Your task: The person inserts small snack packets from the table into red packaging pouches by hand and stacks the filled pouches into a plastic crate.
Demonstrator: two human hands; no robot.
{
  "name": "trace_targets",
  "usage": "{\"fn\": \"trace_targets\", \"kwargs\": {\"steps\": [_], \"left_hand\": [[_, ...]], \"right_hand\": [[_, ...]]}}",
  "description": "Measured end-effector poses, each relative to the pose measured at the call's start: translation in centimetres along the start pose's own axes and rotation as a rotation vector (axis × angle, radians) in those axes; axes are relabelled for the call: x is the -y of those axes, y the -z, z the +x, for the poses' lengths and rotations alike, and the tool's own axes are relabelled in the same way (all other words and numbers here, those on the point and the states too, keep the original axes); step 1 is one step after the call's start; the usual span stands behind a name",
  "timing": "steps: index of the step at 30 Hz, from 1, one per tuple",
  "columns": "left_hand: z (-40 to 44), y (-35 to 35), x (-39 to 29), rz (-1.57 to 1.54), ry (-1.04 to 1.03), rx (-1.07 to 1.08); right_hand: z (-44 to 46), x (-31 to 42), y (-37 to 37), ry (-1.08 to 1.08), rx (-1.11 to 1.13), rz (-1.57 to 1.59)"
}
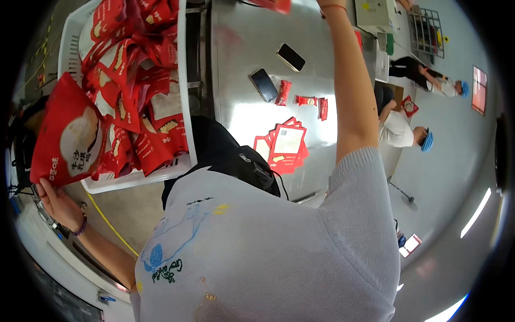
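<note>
At the far left, my left hand [60, 207], with a beaded bracelet at the wrist, grips the lower corner of a large red snack bag [80, 142]. That bag has a pale picture panel and dark printed characters, and it is beside the white crate [188, 129], overlapping its edge in view. Many similar red bags [126, 80] fill the crate. My right arm stretches across the metal table to the top edge. Only part of my right hand [331, 4] shows there, above a red wrist string, and its fingers are cut off. Left of it lies part of a red package [276, 5].
On the metal table [236, 70] lie two phones [264, 85], several small red wrapped packets [306, 100] and a fanned stack of red cards [288, 144]. Two people in blue caps [397, 129] are beyond the right side. Pale equipment [375, 15] stands at the top right.
</note>
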State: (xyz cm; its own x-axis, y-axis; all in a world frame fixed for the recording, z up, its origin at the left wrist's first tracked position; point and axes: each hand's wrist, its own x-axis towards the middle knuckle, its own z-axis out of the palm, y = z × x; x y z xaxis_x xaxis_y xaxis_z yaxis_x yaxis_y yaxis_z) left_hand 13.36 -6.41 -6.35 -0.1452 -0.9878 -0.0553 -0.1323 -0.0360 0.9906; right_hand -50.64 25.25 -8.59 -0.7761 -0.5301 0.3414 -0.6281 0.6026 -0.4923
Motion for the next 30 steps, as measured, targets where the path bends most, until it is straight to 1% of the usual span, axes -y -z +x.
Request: {"fn": "trace_targets", "kwargs": {"steps": [1, 2, 3, 4, 6, 7, 8, 10, 11, 12, 13, 15, 16, 17, 18, 19, 20, 21, 22, 23, 24, 25, 26, 27, 28, 29, 30], "left_hand": [[-0.5, -0.5, -0.5, 0.029, -0.011, 0.015], [-0.5, -0.9, -0.9, 0.064, -0.018, 0.028], [-0.8, -1.4, -1.2, 0.061, -0.027, 0.031], [-1.1, -2.0, -1.5, 0.046, -0.036, 0.085], [-2.3, -4.2, -3.2, 0.040, -0.054, 0.136], [-2.6, -4.9, -3.5, 0.038, -0.076, 0.219], [-2.6, -5.3, -3.8, 0.043, -0.100, 0.299], [-2.7, -7.7, -5.2, 0.021, -0.147, 0.453], [-3.5, -10.0, -6.5, 0.014, -0.143, 0.425], [-4.1, -12.2, -7.5, 0.002, -0.138, 0.400], [-4.2, -13.5, -7.7, -0.054, -0.142, 0.427], [-3.1, -14.9, -6.3, -0.167, -0.151, 0.496], [-2.6, -15.7, -6.0, -0.219, -0.156, 0.537], [-2.2, -16.6, -6.2, -0.164, -0.115, 0.592], [-1.9, -17.9, -6.8, -0.115, -0.076, 0.647], [-1.1, -17.5, -4.1, -0.071, -0.023, 0.592], [-0.2, -16.5, -1.0, 0.074, -0.013, 0.597], [0.1, -15.5, 3.2, 0.260, -0.058, 0.536], [-0.1, -14.6, 6.7, 0.389, -0.058, 0.496], [-0.6, -14.1, 9.4, 0.545, -0.153, 0.505], [-1.4, -14.3, 11.0, 0.627, -0.206, 0.495], [-1.5, -14.6, 12.0, 0.733, -0.302, 0.533], [-1.5, -15.5, 12.8, 0.824, -0.376, 0.516], [-1.6, -16.3, 13.0, 0.868, -0.443, 0.513], [-1.3, -16.7, 14.2, 0.802, -0.440, 0.531], [-0.9, -17.5, 14.4, 0.791, -0.450, 0.568], [-0.6, -18.5, 13.3, 0.821, -0.527, 0.609]], "right_hand": [[-0.1, 2.3, 0.7, -0.022, 0.027, -0.098], [0.5, 0.9, -0.9, 0.067, -0.018, 0.134], [-0.2, 2.1, -0.8, 0.206, -0.161, 0.040], [-1.3, 4.4, -0.7, 0.348, -0.299, -0.049], [-4.6, 10.4, -1.2, 0.463, -0.093, 0.271], [-6.9, 12.9, -3.3, 0.417, 0.090, 0.573], [-9.1, 15.3, -5.3, 0.327, 0.255, 0.869], [-11.6, 20.0, -5.3, 0.328, 0.549, 0.937], [-12.9, 22.3, -5.3, 0.318, 0.694, 0.954], [-13.0, 22.8, -5.5, 0.255, 0.771, 0.996], [-13.2, 23.3, -5.7, 0.187, 0.844, 1.034], [-13.1, 23.2, -5.4, -0.029, 0.684, 1.100], [-12.7, 22.2, -4.8, -0.092, 0.605, 0.988], [-12.3, 20.6, -5.0, 0.015, 0.465, 0.964], [-11.6, 19.8, -3.7, -0.048, 0.434, 0.964], [-10.9, 18.9, -2.4, -0.112, 0.402, 0.965], [-10.3, 17.8, -1.1, -0.186, 0.355, 0.892], [-9.7, 16.2, -0.6, -0.182, 0.252, 0.862], [-9.2, 14.6, -0.4, -0.178, 0.138, 0.827], [-8.7, 13.5, 0.1, -0.151, 0.108, 0.804], [-8.2, 12.4, 0.8, -0.243, 0.059, 0.715], [-7.9, 11.0, 1.5, -0.338, 0.003, 0.625], [-7.5, 9.2, 1.3, -0.334, -0.028, 0.615], [-7.0, 6.5, 0.7, -0.296, -0.045, 0.512], [-6.7, 6.6, 1.2, -0.258, -0.101, 0.397], [-6.7, 8.0, 2.5, -0.273, -0.101, 0.325], [-6.7, 5.5, 1.1, -0.176, -0.189, 0.324]]}}
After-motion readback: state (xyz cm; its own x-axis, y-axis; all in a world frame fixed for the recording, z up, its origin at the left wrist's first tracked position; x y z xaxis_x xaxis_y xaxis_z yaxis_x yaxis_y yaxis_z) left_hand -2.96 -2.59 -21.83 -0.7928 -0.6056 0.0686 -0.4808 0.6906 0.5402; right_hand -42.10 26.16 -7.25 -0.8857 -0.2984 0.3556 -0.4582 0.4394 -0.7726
